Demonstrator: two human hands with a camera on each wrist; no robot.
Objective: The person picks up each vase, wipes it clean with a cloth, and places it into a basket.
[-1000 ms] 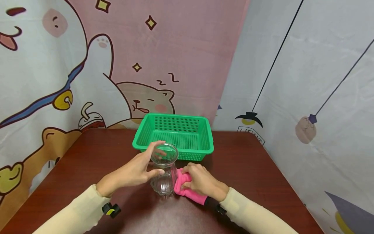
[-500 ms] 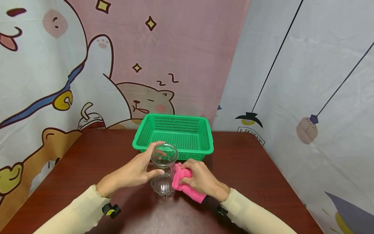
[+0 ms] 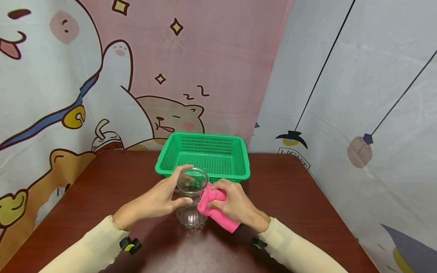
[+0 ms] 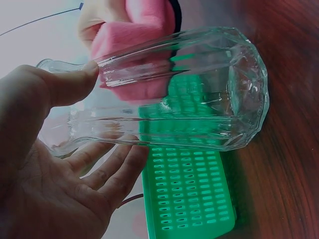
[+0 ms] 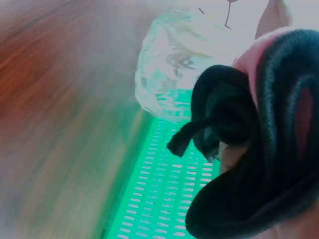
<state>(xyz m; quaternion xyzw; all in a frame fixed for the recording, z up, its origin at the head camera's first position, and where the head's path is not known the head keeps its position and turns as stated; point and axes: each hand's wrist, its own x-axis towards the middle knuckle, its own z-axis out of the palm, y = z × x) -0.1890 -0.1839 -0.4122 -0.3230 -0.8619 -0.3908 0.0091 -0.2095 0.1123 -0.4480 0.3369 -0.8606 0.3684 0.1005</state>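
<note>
A clear ribbed glass vase (image 3: 192,218) with a flared rim stands upright, or nearly so, at the middle of the table. My left hand (image 3: 155,199) grips it round the neck, thumb on the near side and fingers behind; the left wrist view shows the thumb (image 4: 75,87) along the glass. In my right hand (image 3: 235,203) is a bunched pink cloth (image 3: 223,222), pressed to the vase's right side just under the rim. The right wrist view shows the cloth's dark edging (image 5: 264,124) hanging in folds, hiding most of that hand.
Just behind the vase sits a green perforated plastic basket (image 3: 244,172) with nothing visible inside. The dark red-brown table (image 3: 280,182) stretches to both sides. A printed cartoon curtain (image 3: 218,68) hangs beyond its far edge.
My right hand has slid the pink cloth up the vase's side, from near the base to just below the rim. The left hand and vase have stayed put.
</note>
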